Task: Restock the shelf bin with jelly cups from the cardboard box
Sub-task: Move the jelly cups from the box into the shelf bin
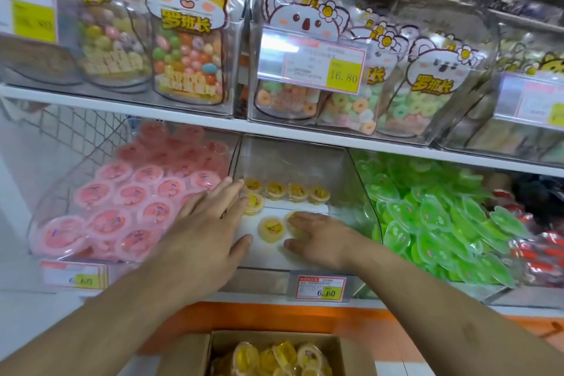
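Note:
A clear shelf bin (341, 168) in the middle of the lower shelf holds several yellow jelly cups (287, 191) in a row at the back and one yellow cup (271, 228) nearer the front. My left hand (210, 229) reaches into the bin's left side with fingers straight, fingertips next to a cup (254, 203). My right hand (320, 238) lies flat over another yellow cup (294, 220), fingers spread, mostly hiding it. The cardboard box (189, 354) of yellow jelly cups (274, 359) sits below, at the bottom edge.
A bin of pink jelly cups (128, 201) stands to the left, a bin of green jelly cups (433, 217) to the right. Price tags (322, 288) hang on the shelf front. Candy bags (189, 49) fill the upper shelf.

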`<state>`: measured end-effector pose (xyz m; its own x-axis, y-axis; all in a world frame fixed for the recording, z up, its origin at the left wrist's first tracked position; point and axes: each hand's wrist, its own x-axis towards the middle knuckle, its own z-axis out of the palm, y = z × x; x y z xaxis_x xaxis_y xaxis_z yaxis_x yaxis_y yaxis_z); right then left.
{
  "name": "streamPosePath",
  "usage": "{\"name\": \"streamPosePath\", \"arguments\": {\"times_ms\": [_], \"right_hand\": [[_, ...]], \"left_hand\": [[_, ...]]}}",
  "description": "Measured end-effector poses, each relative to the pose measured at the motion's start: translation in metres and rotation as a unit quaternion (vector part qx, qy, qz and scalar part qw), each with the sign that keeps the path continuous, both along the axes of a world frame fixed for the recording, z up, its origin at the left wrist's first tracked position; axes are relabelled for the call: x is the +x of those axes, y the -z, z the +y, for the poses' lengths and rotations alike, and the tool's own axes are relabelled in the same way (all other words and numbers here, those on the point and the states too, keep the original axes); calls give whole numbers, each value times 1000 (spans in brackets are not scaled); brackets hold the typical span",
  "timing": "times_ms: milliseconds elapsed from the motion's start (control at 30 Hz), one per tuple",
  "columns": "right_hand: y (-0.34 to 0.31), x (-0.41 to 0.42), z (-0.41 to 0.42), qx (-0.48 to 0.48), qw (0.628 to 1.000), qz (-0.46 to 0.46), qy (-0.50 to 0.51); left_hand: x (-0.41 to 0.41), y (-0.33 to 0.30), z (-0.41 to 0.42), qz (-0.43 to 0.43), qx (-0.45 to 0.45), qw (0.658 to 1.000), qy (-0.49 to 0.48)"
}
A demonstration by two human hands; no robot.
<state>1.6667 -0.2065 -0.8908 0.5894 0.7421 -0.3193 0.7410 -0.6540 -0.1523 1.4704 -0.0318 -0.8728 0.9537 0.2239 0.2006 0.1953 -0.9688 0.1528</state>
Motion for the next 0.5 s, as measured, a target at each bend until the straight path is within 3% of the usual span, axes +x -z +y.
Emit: {"name": "streamPosePath", "arguments": {"times_ms": [267, 433, 500], "right_hand": [[6, 11, 22, 8, 999, 0, 40], [-7, -11, 17, 56, 996, 42, -48], [-11, -14, 14, 24, 995, 61, -77]], "left_hand": [[3, -3, -3, 9, 9, 1000, -10], [2, -3, -2, 10, 6, 1000, -10], [2, -3, -3, 13, 8, 1000, -9]]}}
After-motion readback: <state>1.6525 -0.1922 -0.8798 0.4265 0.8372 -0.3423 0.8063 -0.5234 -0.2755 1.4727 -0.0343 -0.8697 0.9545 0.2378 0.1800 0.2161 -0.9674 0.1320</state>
